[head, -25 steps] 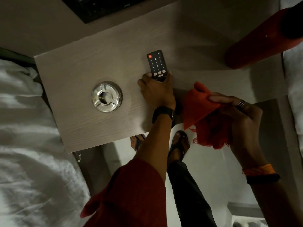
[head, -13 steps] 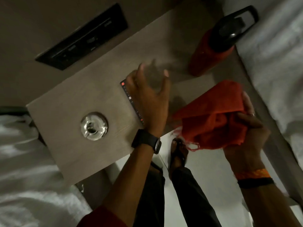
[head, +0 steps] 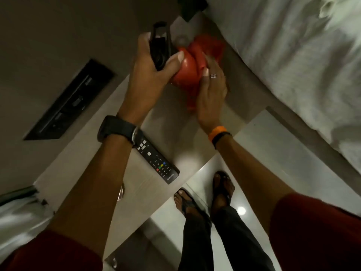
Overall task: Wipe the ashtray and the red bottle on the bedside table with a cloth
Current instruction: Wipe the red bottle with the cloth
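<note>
The red bottle (head: 184,70) is now in hand: half a second ago it stood alone near the far right corner of the bedside table (head: 172,133) while my left hand (head: 148,75) hovered open over the remote (head: 158,163) and the cloth (head: 207,49) was bunched away from it. Now the left hand is closed around the bottle's dark cap and shoulder, thumb pressed on the red body, and the right hand (head: 212,89) lies with fingers spread and fairly flat, pressing the cloth against the bottle's side. I judge the bottle wipe has begun (whether the base is lifted or just tipped on the table, I cannot tell).

The ashtray (head: 121,192) shows only as a sliver of metal past my left forearm, toward the near left part of the table; I cannot judge its state from here.

For room: the bottle sits close to the table's right edge, with the white bedding (head: 293,65) just beyond, so strokes to the right are cramped. The remote lies near the front edge, under my left wrist, and a pulled-back elbow could nudge it off. The bare table between the remote and the bottle is the open space. The dark wall panel (head: 68,102) is well apart, to the left.
</note>
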Action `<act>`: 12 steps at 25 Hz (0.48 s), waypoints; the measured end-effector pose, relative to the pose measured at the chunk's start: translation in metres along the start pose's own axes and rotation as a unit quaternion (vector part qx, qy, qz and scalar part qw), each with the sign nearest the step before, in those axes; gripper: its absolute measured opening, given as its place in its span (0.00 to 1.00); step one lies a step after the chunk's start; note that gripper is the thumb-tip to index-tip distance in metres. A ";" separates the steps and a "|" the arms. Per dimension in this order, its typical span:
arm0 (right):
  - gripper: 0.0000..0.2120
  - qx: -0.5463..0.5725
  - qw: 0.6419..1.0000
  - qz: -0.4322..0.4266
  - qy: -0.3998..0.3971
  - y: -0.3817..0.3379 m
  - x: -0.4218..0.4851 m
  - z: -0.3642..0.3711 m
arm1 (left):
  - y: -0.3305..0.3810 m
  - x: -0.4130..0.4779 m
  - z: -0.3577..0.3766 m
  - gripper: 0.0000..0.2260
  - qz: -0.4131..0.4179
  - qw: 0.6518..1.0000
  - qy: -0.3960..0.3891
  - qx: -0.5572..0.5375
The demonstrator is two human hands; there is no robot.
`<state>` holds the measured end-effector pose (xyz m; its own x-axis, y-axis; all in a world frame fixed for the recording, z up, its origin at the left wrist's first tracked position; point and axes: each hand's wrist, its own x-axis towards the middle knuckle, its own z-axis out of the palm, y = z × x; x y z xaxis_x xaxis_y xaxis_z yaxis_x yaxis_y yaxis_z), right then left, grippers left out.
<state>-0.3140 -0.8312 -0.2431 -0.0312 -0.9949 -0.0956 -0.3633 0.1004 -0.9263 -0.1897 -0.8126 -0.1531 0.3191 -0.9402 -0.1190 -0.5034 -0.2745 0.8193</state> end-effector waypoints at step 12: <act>0.20 -0.036 0.996 0.053 -0.062 0.017 0.036 0.006 | 0.009 0.021 0.015 0.23 -0.112 0.973 0.202 -0.021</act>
<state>-0.3156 -0.8657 -0.2645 0.0413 -0.9700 -0.2396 -0.4295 0.1993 -0.8808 -0.2000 -0.8380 -0.1564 0.7109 -0.6995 -0.0736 -0.3548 -0.4470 0.8212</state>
